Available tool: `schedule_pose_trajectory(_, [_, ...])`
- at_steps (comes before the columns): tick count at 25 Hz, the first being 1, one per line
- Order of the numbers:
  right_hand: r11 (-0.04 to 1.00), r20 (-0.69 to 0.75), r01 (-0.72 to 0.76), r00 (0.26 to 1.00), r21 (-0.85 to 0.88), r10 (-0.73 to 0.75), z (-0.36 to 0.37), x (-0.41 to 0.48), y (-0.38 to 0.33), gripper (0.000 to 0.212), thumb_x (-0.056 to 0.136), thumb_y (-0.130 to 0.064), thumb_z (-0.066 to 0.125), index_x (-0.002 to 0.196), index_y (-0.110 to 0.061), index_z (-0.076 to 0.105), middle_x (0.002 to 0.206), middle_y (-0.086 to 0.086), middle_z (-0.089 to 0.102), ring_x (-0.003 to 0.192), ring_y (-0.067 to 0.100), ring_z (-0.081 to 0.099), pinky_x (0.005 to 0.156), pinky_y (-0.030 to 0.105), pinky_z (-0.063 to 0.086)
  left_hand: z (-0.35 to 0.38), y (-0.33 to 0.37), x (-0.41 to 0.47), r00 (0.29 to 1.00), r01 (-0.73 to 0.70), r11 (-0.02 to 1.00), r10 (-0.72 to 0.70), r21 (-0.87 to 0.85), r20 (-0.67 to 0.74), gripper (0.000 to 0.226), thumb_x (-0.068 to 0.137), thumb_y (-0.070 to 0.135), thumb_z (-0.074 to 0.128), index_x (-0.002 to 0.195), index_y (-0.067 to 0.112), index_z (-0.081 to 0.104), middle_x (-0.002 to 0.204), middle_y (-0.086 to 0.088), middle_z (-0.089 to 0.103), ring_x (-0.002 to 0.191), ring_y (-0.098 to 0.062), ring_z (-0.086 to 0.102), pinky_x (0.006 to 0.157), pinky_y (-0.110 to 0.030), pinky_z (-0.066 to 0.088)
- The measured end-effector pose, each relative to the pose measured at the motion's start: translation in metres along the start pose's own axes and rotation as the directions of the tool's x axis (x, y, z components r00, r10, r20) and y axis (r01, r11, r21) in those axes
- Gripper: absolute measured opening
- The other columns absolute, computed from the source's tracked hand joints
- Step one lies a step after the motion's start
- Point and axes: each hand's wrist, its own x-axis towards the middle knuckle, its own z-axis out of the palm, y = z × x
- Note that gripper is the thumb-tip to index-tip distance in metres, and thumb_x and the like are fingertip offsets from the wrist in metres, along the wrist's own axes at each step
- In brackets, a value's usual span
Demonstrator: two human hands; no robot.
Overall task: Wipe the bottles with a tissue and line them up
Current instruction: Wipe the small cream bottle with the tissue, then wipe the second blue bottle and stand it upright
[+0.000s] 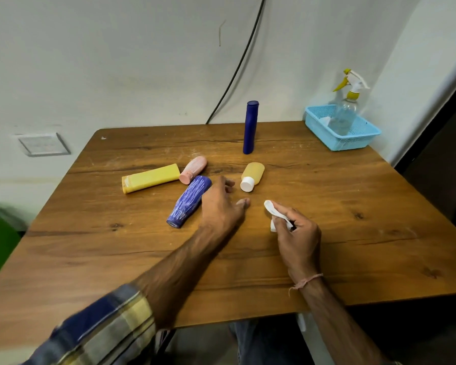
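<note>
The checked sleeve (pixel 103 327) leads to the left hand (pixel 219 204), fingers loose beside the lying purple bottle (pixel 188 201), likely about to lift it. The right hand (pixel 298 233) pinches the tissue (pixel 273 213), ready for wiping. The yellow tube (pixel 150 178), pink bottle (pixel 194 169) and capped bottle (pixel 252 176) lie on the table (pixel 353 193). The blue bottle (pixel 251 127) stands behind them, seemingly starting the line.

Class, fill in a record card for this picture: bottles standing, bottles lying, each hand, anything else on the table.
standing: dark blue bottle
lying: yellow tube; pink bottle; patterned blue bottle; white-capped yellow bottle
left hand: fingers relaxed, at the patterned blue bottle, contact unclear
right hand: grips a tissue
elsewhere: spray bottle in blue basket, far right corner of table
</note>
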Motion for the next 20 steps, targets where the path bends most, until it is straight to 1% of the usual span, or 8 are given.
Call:
schedule_pose_trajectory(3, [0.999,0.033,0.013,0.999,0.052,-0.014,0.002,-0.001,0.003,0.039,0.089,0.002,0.064,0.116,-0.026,0.067,0.105,-0.027,0.065,0.099,-0.012,0.063,0.079,0.007,0.050,-0.039,-0.024,-0.043,0.986,-0.025,1.000,0.024,-0.001,-0.167,0.033,0.081,0.028,0.084,0.102,0.027,0.059,0.091,0.009,0.066,0.085,-0.006,0.064,0.072,-0.021,0.051])
schedule_pose_trajectory(5, [0.998,0.041,0.023,0.999,0.067,-0.025,0.005,-0.002,0.003,0.032,0.090,-0.001,0.065,0.116,-0.019,0.070,0.106,-0.021,0.068,0.097,-0.009,0.065,0.077,0.010,0.051,-0.065,-0.044,-0.065,0.958,0.011,0.999,0.003,0.047,-0.286,0.027,0.081,0.032,0.083,0.093,0.029,0.060,0.082,0.008,0.063,0.076,-0.009,0.061,0.063,-0.029,0.050])
schedule_pose_trajectory(7, [0.996,0.044,0.022,0.999,0.086,-0.026,0.011,-0.002,0.003,0.027,0.090,-0.004,0.066,0.115,-0.014,0.072,0.105,-0.011,0.072,0.096,-0.002,0.067,0.076,0.016,0.054,-0.084,-0.062,-0.076,0.931,0.088,0.987,-0.032,0.138,-0.363,0.032,0.077,0.043,0.083,0.095,0.031,0.059,0.088,0.010,0.061,0.079,-0.013,0.060,0.064,-0.033,0.050])
schedule_pose_trajectory(10, [0.995,0.070,0.026,0.997,0.094,-0.033,0.024,-0.004,-0.003,0.022,0.090,-0.008,0.067,0.110,-0.015,0.074,0.100,-0.009,0.073,0.093,0.003,0.068,0.074,0.017,0.053,-0.095,-0.076,-0.070,0.933,0.207,0.941,-0.108,0.268,-0.343,0.052,0.073,0.061,0.079,0.111,0.032,0.058,0.106,0.011,0.058,0.093,-0.015,0.060,0.080,-0.039,0.056])
schedule_pose_trajectory(12, [0.995,0.085,0.060,0.994,0.074,-0.066,0.029,-0.005,-0.009,0.023,0.089,-0.008,0.068,0.109,-0.018,0.073,0.098,-0.014,0.069,0.092,-0.003,0.065,0.072,0.011,0.050,-0.097,-0.076,-0.060,0.948,0.197,0.932,-0.102,0.305,-0.303,0.047,0.075,0.065,0.076,0.108,0.034,0.065,0.107,0.010,0.062,0.095,-0.014,0.062,0.078,-0.038,0.058])
schedule_pose_trajectory(14, [0.994,0.094,0.104,0.990,0.024,-0.106,0.031,-0.005,-0.012,0.025,0.088,-0.006,0.069,0.109,-0.018,0.073,0.099,-0.012,0.068,0.092,-0.008,0.063,0.073,0.007,0.048,-0.097,-0.078,-0.055,0.947,0.151,0.945,-0.053,0.291,-0.318,0.036,0.077,0.059,0.077,0.099,0.032,0.070,0.099,0.009,0.068,0.089,-0.013,0.063,0.070,-0.032,0.055])
schedule_pose_trajectory(17, [0.975,0.118,0.188,0.978,-0.117,-0.174,0.027,0.000,-0.015,0.026,0.088,-0.006,0.068,0.113,-0.011,0.073,0.104,-0.006,0.067,0.091,-0.001,0.062,0.078,0.011,0.050,-0.097,-0.080,-0.066,0.948,0.007,0.975,0.064,0.223,-0.311,0.027,0.077,0.043,0.084,0.097,0.030,0.071,0.087,0.013,0.069,0.074,-0.003,0.061,0.058,-0.019,0.043])
schedule_pose_trajectory(20, [0.922,0.197,0.280,0.953,-0.267,-0.232,0.026,0.011,-0.020,0.030,0.090,-0.005,0.064,0.118,-0.010,0.070,0.108,0.001,0.067,0.096,0.007,0.060,0.084,0.019,0.049,-0.094,-0.082,-0.078,0.960,-0.123,0.983,0.152,0.133,-0.235,0.032,0.076,0.028,0.089,0.102,0.028,0.071,0.088,0.019,0.068,0.075,-0.003,0.064,0.058,-0.010,0.047])
